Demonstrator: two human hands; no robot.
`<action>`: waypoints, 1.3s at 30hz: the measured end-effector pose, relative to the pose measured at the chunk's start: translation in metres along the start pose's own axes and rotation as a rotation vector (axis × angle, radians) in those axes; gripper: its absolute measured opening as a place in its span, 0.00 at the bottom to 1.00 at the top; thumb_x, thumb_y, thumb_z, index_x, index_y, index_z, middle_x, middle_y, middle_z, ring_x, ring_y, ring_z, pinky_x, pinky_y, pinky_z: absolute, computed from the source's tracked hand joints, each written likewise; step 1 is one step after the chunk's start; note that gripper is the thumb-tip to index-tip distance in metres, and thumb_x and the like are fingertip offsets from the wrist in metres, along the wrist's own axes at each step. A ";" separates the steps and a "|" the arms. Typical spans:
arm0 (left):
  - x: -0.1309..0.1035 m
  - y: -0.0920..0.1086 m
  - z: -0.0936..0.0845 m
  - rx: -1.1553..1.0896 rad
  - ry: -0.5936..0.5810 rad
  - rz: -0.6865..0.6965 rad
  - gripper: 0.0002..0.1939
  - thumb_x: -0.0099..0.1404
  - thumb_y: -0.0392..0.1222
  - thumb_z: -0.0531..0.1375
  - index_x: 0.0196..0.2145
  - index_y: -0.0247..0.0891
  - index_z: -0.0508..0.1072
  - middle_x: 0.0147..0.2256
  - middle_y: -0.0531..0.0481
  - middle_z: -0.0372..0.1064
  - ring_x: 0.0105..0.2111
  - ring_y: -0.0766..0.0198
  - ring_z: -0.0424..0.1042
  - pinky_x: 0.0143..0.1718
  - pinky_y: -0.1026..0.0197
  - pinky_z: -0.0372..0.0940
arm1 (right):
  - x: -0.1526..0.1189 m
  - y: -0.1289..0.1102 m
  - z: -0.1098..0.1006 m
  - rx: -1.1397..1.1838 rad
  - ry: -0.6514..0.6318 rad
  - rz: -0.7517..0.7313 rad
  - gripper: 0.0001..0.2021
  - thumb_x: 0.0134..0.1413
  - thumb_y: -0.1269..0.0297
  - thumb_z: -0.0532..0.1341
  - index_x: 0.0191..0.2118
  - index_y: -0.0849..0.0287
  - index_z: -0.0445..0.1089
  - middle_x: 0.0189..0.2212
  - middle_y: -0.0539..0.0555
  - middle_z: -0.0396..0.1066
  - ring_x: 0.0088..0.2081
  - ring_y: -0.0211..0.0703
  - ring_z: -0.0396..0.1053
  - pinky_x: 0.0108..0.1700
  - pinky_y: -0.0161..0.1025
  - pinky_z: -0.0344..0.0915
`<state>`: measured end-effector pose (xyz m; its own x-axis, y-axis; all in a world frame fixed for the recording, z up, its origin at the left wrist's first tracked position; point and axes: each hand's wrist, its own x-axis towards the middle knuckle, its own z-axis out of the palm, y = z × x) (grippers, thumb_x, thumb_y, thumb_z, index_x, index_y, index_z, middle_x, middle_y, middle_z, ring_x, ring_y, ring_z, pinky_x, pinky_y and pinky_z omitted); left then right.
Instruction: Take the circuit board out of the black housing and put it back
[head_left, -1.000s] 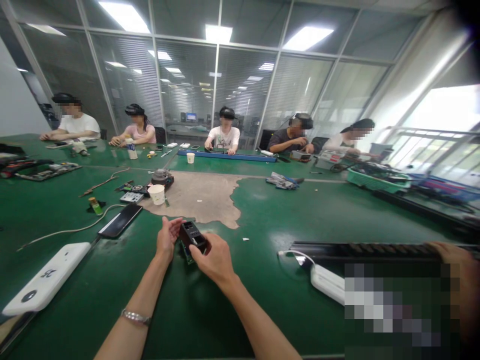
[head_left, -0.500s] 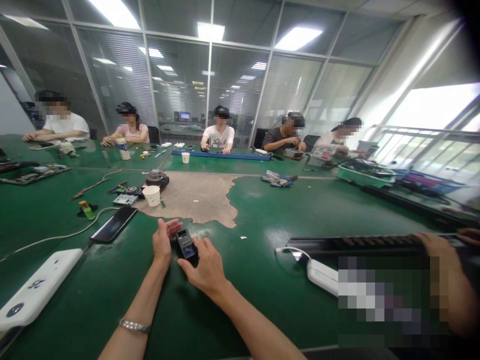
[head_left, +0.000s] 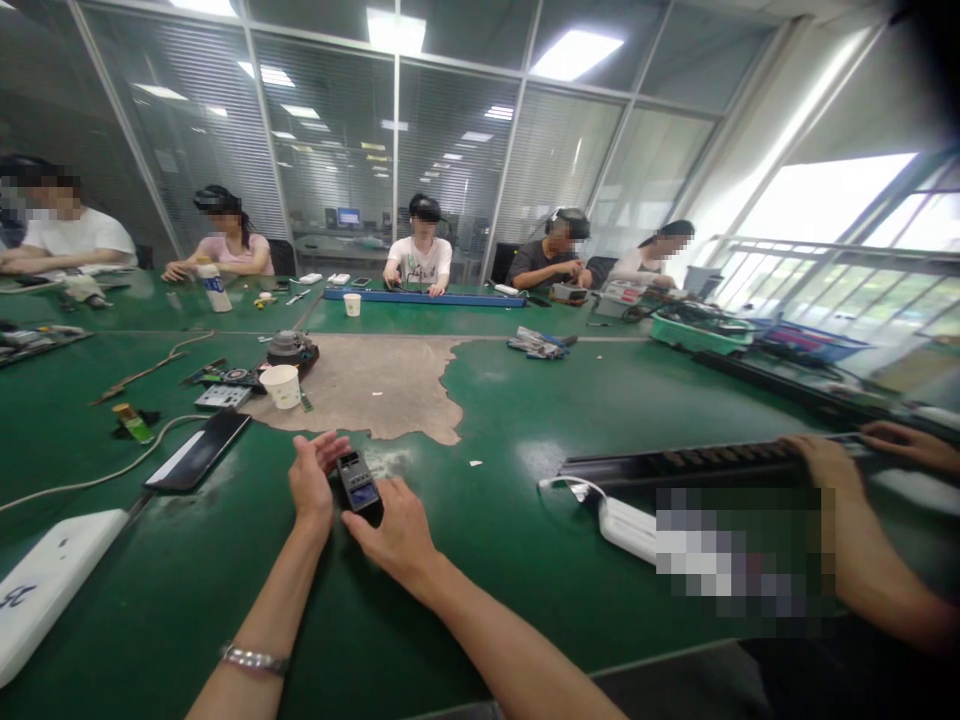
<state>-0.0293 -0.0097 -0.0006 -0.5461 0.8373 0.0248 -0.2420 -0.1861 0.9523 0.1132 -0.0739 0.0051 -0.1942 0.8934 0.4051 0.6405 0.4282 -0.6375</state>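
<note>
A small dark grey box-shaped device (head_left: 358, 484) with a little screen and a row of buttons is between my hands, just above or on the green table; which one I cannot tell. My right hand (head_left: 397, 530) grips its right side and near end, thumb at the lower edge. On the other side is my left hand (head_left: 312, 482), fingers stretched out and palm turned towards the device, its fingertips close to the far end. A metal bracelet circles my left wrist.
To the left lie a phone (head_left: 199, 455) with a cable and a white power bank (head_left: 56, 590). A paper cup (head_left: 282, 387) stands by electronic parts. At right, another person's hand (head_left: 829, 465) rests on a long black part (head_left: 637, 468); a white device (head_left: 630, 530) lies before it. Several people sit opposite.
My view has turned slightly to the right, so the scene sits further left. Both hands and the device keep nearly the same arrangement.
</note>
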 end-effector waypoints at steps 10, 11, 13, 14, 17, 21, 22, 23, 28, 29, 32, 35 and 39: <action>0.005 0.000 -0.004 -0.084 0.109 -0.008 0.39 0.64 0.69 0.41 0.42 0.33 0.74 0.40 0.36 0.76 0.39 0.54 0.77 0.43 0.53 0.67 | 0.020 -0.004 -0.041 0.101 0.148 -0.051 0.08 0.56 0.58 0.60 0.36 0.58 0.70 0.30 0.51 0.71 0.34 0.42 0.67 0.37 0.36 0.62; 0.005 -0.001 -0.004 -0.082 0.100 -0.008 0.38 0.63 0.69 0.41 0.41 0.33 0.75 0.38 0.36 0.77 0.39 0.54 0.77 0.42 0.53 0.67 | 0.024 -0.001 -0.047 0.068 0.156 -0.023 0.08 0.56 0.59 0.60 0.36 0.58 0.70 0.30 0.51 0.71 0.34 0.42 0.67 0.37 0.36 0.62; 0.005 -0.003 -0.003 -0.071 0.089 -0.010 0.39 0.63 0.69 0.41 0.40 0.32 0.75 0.36 0.37 0.77 0.37 0.55 0.77 0.41 0.53 0.67 | 0.029 0.009 -0.057 -0.033 0.153 0.043 0.08 0.54 0.59 0.61 0.35 0.57 0.71 0.31 0.52 0.72 0.34 0.43 0.69 0.36 0.36 0.62; 0.005 -0.005 -0.003 -0.063 0.085 -0.011 0.39 0.64 0.69 0.41 0.40 0.32 0.75 0.36 0.37 0.77 0.36 0.55 0.77 0.41 0.53 0.67 | 0.030 0.015 -0.061 -0.094 0.138 0.076 0.08 0.53 0.58 0.62 0.33 0.57 0.71 0.31 0.52 0.73 0.34 0.43 0.69 0.35 0.36 0.62; 0.006 -0.008 -0.002 -0.037 0.093 -0.008 0.39 0.64 0.69 0.40 0.39 0.31 0.75 0.35 0.37 0.77 0.35 0.55 0.77 0.40 0.53 0.68 | 0.031 0.031 -0.068 -0.263 0.059 0.183 0.10 0.51 0.56 0.62 0.31 0.58 0.71 0.29 0.55 0.74 0.32 0.45 0.71 0.33 0.37 0.61; 0.009 -0.009 -0.003 -0.020 0.128 0.013 0.40 0.64 0.69 0.39 0.38 0.31 0.75 0.36 0.36 0.77 0.35 0.55 0.77 0.38 0.54 0.68 | 0.025 0.038 -0.074 -0.409 -0.108 0.256 0.17 0.44 0.51 0.67 0.35 0.59 0.70 0.33 0.61 0.74 0.35 0.52 0.73 0.34 0.41 0.63; 0.009 -0.009 -0.004 -0.021 0.132 0.013 0.40 0.64 0.69 0.39 0.38 0.31 0.75 0.36 0.36 0.77 0.35 0.55 0.77 0.37 0.54 0.68 | 0.023 0.038 -0.076 -0.424 -0.140 0.248 0.20 0.42 0.49 0.68 0.37 0.60 0.70 0.35 0.62 0.74 0.36 0.53 0.73 0.36 0.42 0.63; 0.010 -0.009 -0.004 -0.022 0.134 0.011 0.40 0.64 0.69 0.39 0.38 0.31 0.75 0.36 0.36 0.77 0.35 0.55 0.77 0.37 0.54 0.68 | 0.022 0.037 -0.077 -0.433 -0.160 0.236 0.24 0.40 0.47 0.69 0.39 0.60 0.70 0.37 0.62 0.74 0.38 0.55 0.73 0.37 0.43 0.64; 0.010 -0.008 -0.007 -0.043 0.121 -0.001 0.40 0.63 0.69 0.39 0.37 0.31 0.76 0.33 0.37 0.77 0.33 0.55 0.77 0.35 0.54 0.69 | 0.021 0.040 -0.079 -0.449 -0.156 0.229 0.23 0.40 0.50 0.69 0.40 0.59 0.69 0.39 0.62 0.74 0.39 0.55 0.73 0.38 0.44 0.65; 0.010 -0.009 -0.007 -0.049 0.114 -0.003 0.40 0.63 0.69 0.39 0.37 0.31 0.76 0.33 0.37 0.77 0.32 0.55 0.77 0.35 0.54 0.69 | 0.021 0.041 -0.078 -0.446 -0.149 0.236 0.20 0.41 0.52 0.69 0.39 0.59 0.69 0.37 0.62 0.74 0.38 0.54 0.73 0.37 0.43 0.65; 0.010 -0.010 -0.007 -0.059 0.098 -0.002 0.40 0.63 0.70 0.40 0.36 0.31 0.76 0.33 0.37 0.77 0.33 0.55 0.78 0.36 0.54 0.69 | 0.024 0.042 -0.075 -0.418 -0.109 0.239 0.14 0.45 0.56 0.67 0.35 0.58 0.70 0.33 0.59 0.75 0.36 0.52 0.73 0.36 0.41 0.64; 0.010 -0.011 -0.007 -0.056 0.104 0.012 0.40 0.63 0.70 0.40 0.36 0.31 0.76 0.35 0.36 0.77 0.34 0.55 0.78 0.36 0.54 0.69 | 0.025 0.032 -0.070 -0.291 0.014 0.145 0.10 0.50 0.57 0.63 0.36 0.57 0.70 0.33 0.55 0.74 0.36 0.48 0.72 0.36 0.39 0.63; 0.008 -0.008 -0.006 -0.046 0.107 0.003 0.40 0.63 0.69 0.40 0.35 0.31 0.76 0.35 0.35 0.77 0.35 0.55 0.78 0.39 0.53 0.69 | 0.020 0.008 -0.057 -0.106 0.108 0.007 0.10 0.52 0.56 0.62 0.36 0.56 0.71 0.31 0.52 0.73 0.34 0.43 0.70 0.35 0.36 0.62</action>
<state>-0.0368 -0.0052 -0.0098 -0.6290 0.7774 -0.0074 -0.2756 -0.2141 0.9371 0.1567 -0.0604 0.0459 -0.1118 0.8742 0.4725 0.7177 0.3999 -0.5701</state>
